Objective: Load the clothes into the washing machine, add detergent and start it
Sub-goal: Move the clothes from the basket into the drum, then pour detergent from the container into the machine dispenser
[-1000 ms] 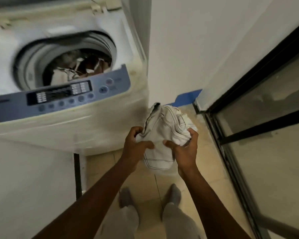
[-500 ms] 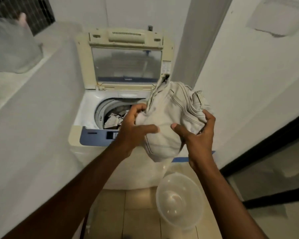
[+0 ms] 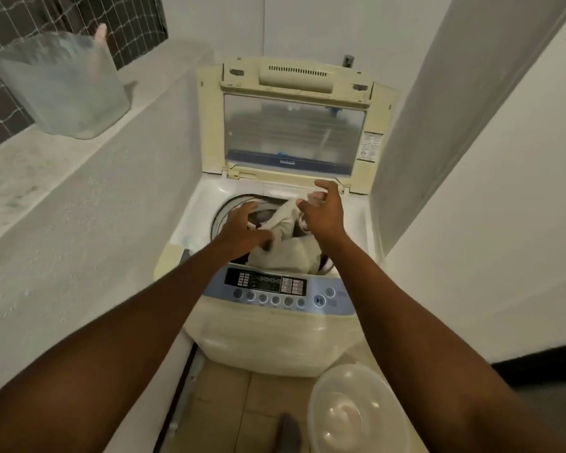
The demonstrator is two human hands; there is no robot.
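The top-loading washing machine [image 3: 195, 217] stands ahead with its lid [image 3: 294, 132] raised upright. A white garment with stitched seams [image 3: 291, 250] lies bunched in the drum opening on top of other clothes. My left hand [image 3: 242, 230] hovers over the garment's left side with fingers spread, its thumb against the cloth. My right hand [image 3: 322, 210] is above the drum's right side with thumb and fingers wide apart; a fold of cloth sits just below its fingertips. The blue control panel [image 3: 275, 286] runs along the machine's front edge, under my forearms.
A clear plastic bowl [image 3: 356, 416] sits low at the front right, above the tiled floor. A translucent plastic tub [image 3: 66, 89] stands on the grey ledge [image 3: 46, 178] to the left. White walls hem the machine in on both sides.
Both hands carried the white garment up from the floor and over the drum, then let go. The garment now rests in the drum and both hands have spread apart.
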